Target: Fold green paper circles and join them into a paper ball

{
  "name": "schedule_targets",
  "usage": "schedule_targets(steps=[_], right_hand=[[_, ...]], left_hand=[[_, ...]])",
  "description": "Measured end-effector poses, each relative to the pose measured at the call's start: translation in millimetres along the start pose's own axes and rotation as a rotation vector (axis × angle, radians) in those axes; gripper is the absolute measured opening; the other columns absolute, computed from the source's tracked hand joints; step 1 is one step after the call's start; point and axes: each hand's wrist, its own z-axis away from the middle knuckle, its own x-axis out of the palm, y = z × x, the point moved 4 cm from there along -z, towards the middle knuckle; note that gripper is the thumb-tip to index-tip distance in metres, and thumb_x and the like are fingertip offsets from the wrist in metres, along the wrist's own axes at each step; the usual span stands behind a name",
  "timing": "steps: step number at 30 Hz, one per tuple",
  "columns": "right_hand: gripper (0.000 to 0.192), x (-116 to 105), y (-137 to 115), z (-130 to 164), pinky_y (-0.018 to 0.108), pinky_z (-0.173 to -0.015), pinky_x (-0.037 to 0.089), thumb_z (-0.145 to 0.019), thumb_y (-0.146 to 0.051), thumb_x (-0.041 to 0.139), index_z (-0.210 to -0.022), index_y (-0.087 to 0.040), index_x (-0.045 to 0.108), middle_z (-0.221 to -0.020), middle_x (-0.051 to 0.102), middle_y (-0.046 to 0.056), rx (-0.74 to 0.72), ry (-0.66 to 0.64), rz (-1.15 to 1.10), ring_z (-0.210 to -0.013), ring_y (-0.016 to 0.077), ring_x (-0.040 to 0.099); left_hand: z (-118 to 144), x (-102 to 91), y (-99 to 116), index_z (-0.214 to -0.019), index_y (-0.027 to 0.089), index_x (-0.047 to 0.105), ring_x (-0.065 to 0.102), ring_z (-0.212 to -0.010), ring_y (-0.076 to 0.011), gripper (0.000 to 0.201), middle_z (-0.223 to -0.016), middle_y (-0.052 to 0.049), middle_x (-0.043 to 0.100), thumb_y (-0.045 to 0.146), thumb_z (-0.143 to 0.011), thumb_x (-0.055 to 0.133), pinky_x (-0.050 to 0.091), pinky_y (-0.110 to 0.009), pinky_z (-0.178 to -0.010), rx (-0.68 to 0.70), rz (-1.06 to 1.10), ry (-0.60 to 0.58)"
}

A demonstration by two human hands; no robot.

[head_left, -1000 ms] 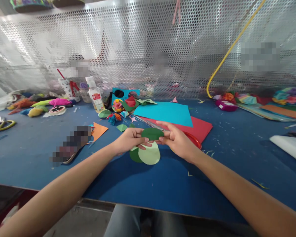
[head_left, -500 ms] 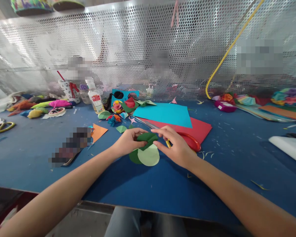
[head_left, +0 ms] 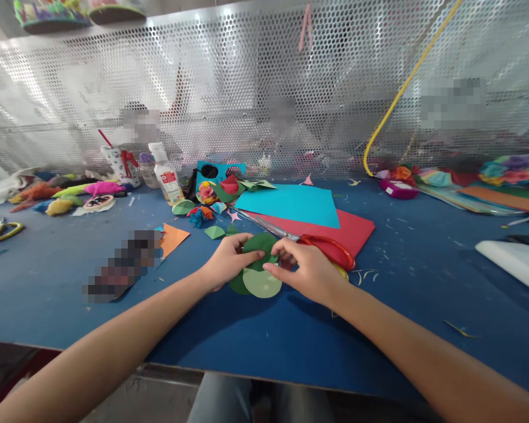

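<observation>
My left hand (head_left: 231, 258) pinches a dark green paper circle (head_left: 258, 244) at its left side, thumb lying over the front. At the circle's right edge, the curled fingers of my right hand (head_left: 302, 264) grip the paper, with a small flap bent there. Just below the held piece a pale green paper circle (head_left: 263, 285) overlaps another dark green circle (head_left: 238, 284) on the blue table (head_left: 268, 341). Beyond my right hand lie large scissors with red handles (head_left: 330, 244), their blades pointing away to the left.
Red paper (head_left: 352, 229) lies partly under a turquoise sheet (head_left: 291, 202). Left of these stand a glue bottle (head_left: 168, 179) and a patterned cup (head_left: 119, 164), near folded paper pieces. An orange paper scrap (head_left: 174, 238) is at left. A perforated metal screen (head_left: 229, 88) rises behind the table.
The dark green paper, creased and seen flatter before, now shows as a rounder, more upright disc. My right fingers have curled in against its edge. The view has shifted slightly.
</observation>
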Motion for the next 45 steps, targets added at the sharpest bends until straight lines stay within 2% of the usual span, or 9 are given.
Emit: schedule_targets(steps=[3, 7, 16, 20, 25, 29, 34, 38, 45], right_hand=[[0.013, 0.7, 6.2, -1.7, 0.025, -0.059, 0.047, -0.079, -0.032, 0.052, -0.073, -0.021, 0.047, -0.068, 0.059, 0.001, 0.050, 0.069, -0.149, -0.064, 0.0146, 0.060], [0.021, -0.8, 14.3, -3.0, 0.028, -0.063, 0.050, -0.075, -0.030, 0.057, -0.091, -0.021, 0.046, -0.079, 0.062, 0.003, 0.112, 0.190, -0.357, -0.069, 0.0165, 0.062], [0.023, -2.7, 17.8, -7.7, 0.026, -0.053, 0.045, -0.075, -0.036, 0.057, -0.090, -0.018, 0.062, -0.070, 0.061, 0.002, 0.160, 0.112, -0.375, -0.060, 0.0140, 0.056], [0.021, -5.9, 14.9, -7.9, 0.025, -0.050, 0.043, -0.078, -0.034, 0.055, -0.091, -0.021, 0.066, -0.071, 0.060, 0.002, 0.086, 0.134, -0.377, -0.059, 0.0128, 0.053], [0.020, -11.1, 3.1, -3.5, 0.027, -0.056, 0.043, -0.081, -0.023, 0.052, -0.091, -0.024, 0.069, -0.072, 0.058, 0.002, -0.192, 0.137, -0.206, -0.062, 0.0130, 0.052], [0.022, -13.7, -4.4, -0.3, 0.028, -0.059, 0.043, -0.081, -0.020, 0.050, -0.093, -0.026, 0.068, -0.074, 0.057, 0.003, -0.269, 0.131, -0.126, -0.065, 0.0133, 0.053], [0.030, -8.7, 3.5, -3.5, 0.031, -0.067, 0.048, -0.080, -0.033, 0.054, -0.108, -0.024, 0.058, -0.101, 0.059, 0.006, -0.025, 0.084, -0.308, -0.081, 0.0172, 0.058], [0.037, 5.2, 18.1, -5.8, 0.032, -0.066, 0.052, -0.076, -0.040, 0.058, -0.106, -0.018, 0.058, -0.081, 0.065, 0.006, 0.199, -0.047, -0.554, -0.075, 0.0183, 0.062], [0.027, 10.8, 23.4, -5.9, 0.032, -0.067, 0.052, -0.072, -0.035, 0.064, -0.093, -0.019, 0.062, -0.072, 0.066, 0.003, 0.211, -0.054, -0.605, -0.070, 0.0169, 0.063]], left_hand=[[-1.9, -2.6, -1.8, -0.084, 0.014, 0.061, 0.059, -0.059, -0.0112, 0.025, -0.070, 0.000, 0.063, 0.035, -0.071, 0.063, 0.046, -0.023, -0.056, -0.006, 0.013, 0.037], [-3.2, -6.3, -0.9, -0.079, 0.013, 0.060, 0.059, -0.061, -0.0108, 0.023, -0.069, -0.001, 0.064, 0.032, -0.067, 0.068, 0.046, -0.021, -0.057, 0.040, -0.038, 0.069], [-2.6, -8.0, 0.9, -0.073, 0.014, 0.060, 0.056, -0.053, -0.0087, 0.019, -0.061, 0.001, 0.062, 0.027, -0.064, 0.070, 0.046, -0.019, -0.050, 0.049, -0.059, 0.077], [-2.9, -9.9, 2.8, -0.079, 0.014, 0.063, 0.054, -0.055, -0.0076, 0.020, -0.064, 0.001, 0.059, 0.027, -0.065, 0.068, 0.050, -0.020, -0.054, 0.013, 0.057, 0.066], [0.3, -4.5, 1.6, -0.089, 0.013, 0.063, 0.055, -0.055, -0.0091, 0.035, -0.066, -0.002, 0.059, 0.044, -0.074, 0.056, 0.052, -0.026, -0.056, -0.189, 0.206, -0.063], [1.1, -3.3, 4.1, -0.086, 0.013, 0.063, 0.054, -0.056, -0.0071, 0.029, -0.065, 0.000, 0.058, 0.028, -0.063, 0.072, 0.050, -0.022, -0.057, -0.134, 0.126, -0.100], [-0.8, -9.0, 7.1, -0.087, 0.013, 0.061, 0.056, -0.060, -0.0077, 0.027, -0.067, 0.000, 0.060, 0.023, -0.064, 0.071, 0.048, -0.019, -0.057, -0.019, 0.093, -0.033], [-0.7, -8.9, 7.2, -0.088, 0.012, 0.060, 0.060, -0.062, -0.0096, 0.027, -0.070, -0.002, 0.064, 0.019, -0.064, 0.071, 0.048, -0.021, -0.059, -0.004, 0.057, -0.028], [-0.1, -5.3, 4.0, -0.088, 0.012, 0.059, 0.063, -0.070, -0.0115, 0.027, -0.076, -0.004, 0.069, 0.010, -0.063, 0.070, 0.048, -0.023, -0.067, -0.023, 0.058, -0.068]])
